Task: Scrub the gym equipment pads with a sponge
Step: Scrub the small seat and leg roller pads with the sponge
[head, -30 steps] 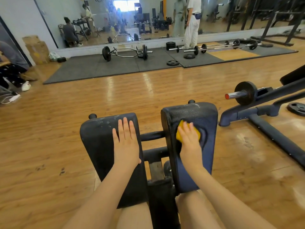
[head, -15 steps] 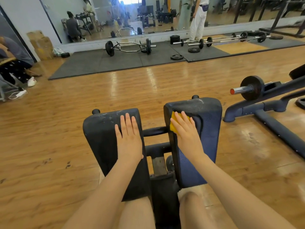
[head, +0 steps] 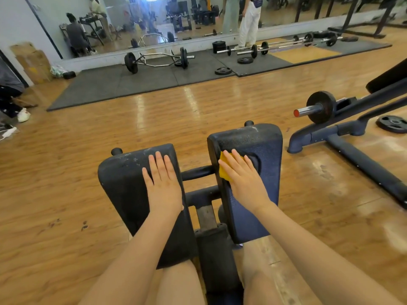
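A gym with a glossy wooden plank floor (head: 154,119), a long wall mirror (head: 198,16) and barbells on dark mats; a seated person scrubbed a machine's twin pads.

The right hand (head: 244,181) pressed a yellow sponge (head: 222,170) flat against the inner upper part of the right-side black textured vinyl pad (head: 262,155), its fingers (head: 237,158) straight and spread, covering most of the sponge. The left hand (head: 164,186) lay flat, fingers extended, holding nothing, on the left-side scuffed black pad (head: 125,179). Both pads ran lengthwise away from the body; judging by this, unscrubbed surface lay ahead and to the right of the sponge hand, which was nearest.
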Tool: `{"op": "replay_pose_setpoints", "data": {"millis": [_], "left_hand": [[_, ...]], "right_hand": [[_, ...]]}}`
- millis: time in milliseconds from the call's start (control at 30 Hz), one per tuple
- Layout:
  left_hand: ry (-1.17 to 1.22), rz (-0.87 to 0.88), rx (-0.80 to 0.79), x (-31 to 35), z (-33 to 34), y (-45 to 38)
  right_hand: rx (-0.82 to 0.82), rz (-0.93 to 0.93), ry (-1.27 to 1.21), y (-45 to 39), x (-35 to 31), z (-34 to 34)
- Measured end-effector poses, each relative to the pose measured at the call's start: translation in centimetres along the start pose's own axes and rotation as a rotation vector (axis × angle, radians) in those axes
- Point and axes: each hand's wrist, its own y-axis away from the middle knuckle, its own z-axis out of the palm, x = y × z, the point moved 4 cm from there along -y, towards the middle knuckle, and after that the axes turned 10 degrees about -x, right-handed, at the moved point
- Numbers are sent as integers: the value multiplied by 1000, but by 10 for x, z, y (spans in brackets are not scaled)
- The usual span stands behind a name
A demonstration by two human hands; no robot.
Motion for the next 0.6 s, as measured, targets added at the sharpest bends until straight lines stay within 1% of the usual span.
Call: {"op": "replay_pose_setpoints", "data": {"millis": [100, 233, 367, 400, 467, 533, 600], "left_hand": [[-6, 2, 8, -1, -1, 1], [-19, 10, 18, -1, -2, 4], [-32, 25, 31, -4, -1, 4], [-32, 29, 38, -4, 0, 4], [-37, 35, 49, -4, 0, 4], [-34, 33, 49, -3, 0, 3], [-29, 27, 50, -2, 0, 2]], "right_hand": [[-62, -66, 89, 0, 5, 2], [-66, -152, 106, 2, 16, 1], [-73, -244, 124, 9, 40, -1], [-76, -230, 115, 12, 50, -3], [-51, -128, 67, 23, 70, -10], [8, 36, -25, 37, 84, -15], [69, 183, -112, 44, 84, -18]]}}
